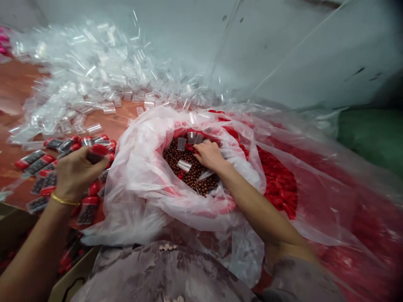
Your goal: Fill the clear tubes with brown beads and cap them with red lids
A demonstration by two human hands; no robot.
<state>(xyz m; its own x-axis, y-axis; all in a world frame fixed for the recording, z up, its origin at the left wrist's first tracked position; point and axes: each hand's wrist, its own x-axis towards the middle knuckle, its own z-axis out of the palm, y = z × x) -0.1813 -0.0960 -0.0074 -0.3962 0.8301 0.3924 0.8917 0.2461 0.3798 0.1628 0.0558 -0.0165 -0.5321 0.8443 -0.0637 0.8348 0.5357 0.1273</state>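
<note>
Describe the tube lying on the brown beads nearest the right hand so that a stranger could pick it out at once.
Start at the big clear plastic bag in the middle, open over a heap of small brown beads. The right hand rests on these beads; just left of it lies the tube, clear and slanted. Unlike the clear tubes at the heap's far edge, it lies alone in the middle of the beads.

Even, soft indoor light. Glare glints off the clear tubes [94, 71]; beyond them, the edges smear and bend

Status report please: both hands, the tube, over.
Left hand shut on red-capped tube. Right hand in brown beads, grip unclear. Plastic bag crowds both.
</note>
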